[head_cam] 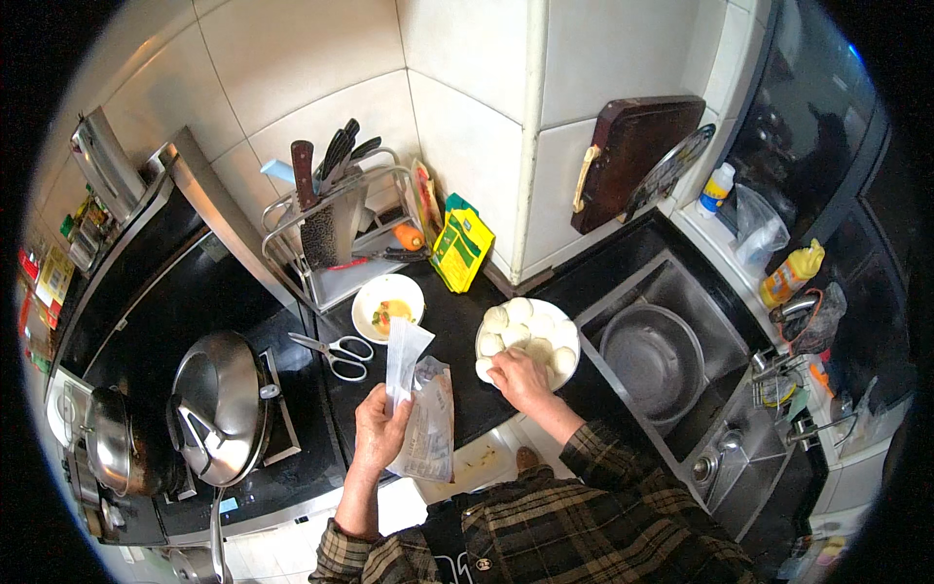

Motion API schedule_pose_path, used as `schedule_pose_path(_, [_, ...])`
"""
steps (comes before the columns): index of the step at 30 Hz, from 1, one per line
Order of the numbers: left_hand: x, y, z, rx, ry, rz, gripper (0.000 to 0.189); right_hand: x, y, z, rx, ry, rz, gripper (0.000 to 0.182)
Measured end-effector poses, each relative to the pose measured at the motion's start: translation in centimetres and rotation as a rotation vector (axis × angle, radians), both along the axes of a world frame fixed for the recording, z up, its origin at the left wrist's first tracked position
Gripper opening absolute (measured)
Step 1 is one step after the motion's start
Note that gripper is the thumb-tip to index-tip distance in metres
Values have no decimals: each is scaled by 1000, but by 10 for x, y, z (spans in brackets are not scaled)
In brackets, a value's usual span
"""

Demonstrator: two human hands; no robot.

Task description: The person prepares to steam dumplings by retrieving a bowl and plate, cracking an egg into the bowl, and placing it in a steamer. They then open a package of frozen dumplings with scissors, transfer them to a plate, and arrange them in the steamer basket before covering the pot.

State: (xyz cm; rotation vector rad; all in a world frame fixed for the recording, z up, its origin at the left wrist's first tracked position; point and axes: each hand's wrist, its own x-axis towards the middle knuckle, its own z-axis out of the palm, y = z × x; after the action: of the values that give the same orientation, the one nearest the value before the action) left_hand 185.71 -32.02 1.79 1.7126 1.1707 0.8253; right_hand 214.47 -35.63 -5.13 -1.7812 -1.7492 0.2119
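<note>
My left hand [381,427] grips a clear plastic food bag [427,431] by its upper edge, with a pale folded strip [403,358] standing up from the fingers. The bag bears writing and hangs at the counter's front edge; its contents are hard to make out. At the white plate [576,350], my right hand [522,379] has its fingertips on a round white bun [484,368] by the left rim. Several similar buns [516,335] fill the plate. Left of it are a white bowl [360,318] with food remains and open scissors [341,355].
A lidded wok [219,394] sits on the stove at left. Behind the bowl stand a knife rack [328,233] and a yellow packet [463,244]. The sink [660,277] at right holds a dark pan [653,361]. A cutting board [635,157] leans on the wall.
</note>
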Motion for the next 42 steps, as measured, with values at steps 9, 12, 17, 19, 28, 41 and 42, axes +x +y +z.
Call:
schedule_pose_path(9, [3, 10, -17, 52, 50, 13, 17, 37, -29, 20, 44, 173, -122, 17])
schedule_pose_path(12, [11, 13, -14, 132, 58, 43, 14, 83, -17, 69, 257, 219, -230, 18])
schedule_pose_path(17, [31, 15, -2, 288, 124, 38, 10, 194, 12, 134, 377, 359, -501, 22])
schedule_pose_path(19, [38, 18, -3, 334, 119, 27, 10, 245, 30, 162, 464, 184, -609, 28])
schedule_pose_path(28, [32, 7, -2, 360, 6, 172, 19, 316, 132, 229, 214, 268, -998, 47])
schedule_pose_path(41, [-14, -18, -25, -373, -477, 334, 29, 366, 135, 256, 400, -215, -1218, 46])
schedule_pose_path(42, [-16, -20, -25, -381, -490, 348, 31, 357, 130, 266, 398, -216, -1210, 46])
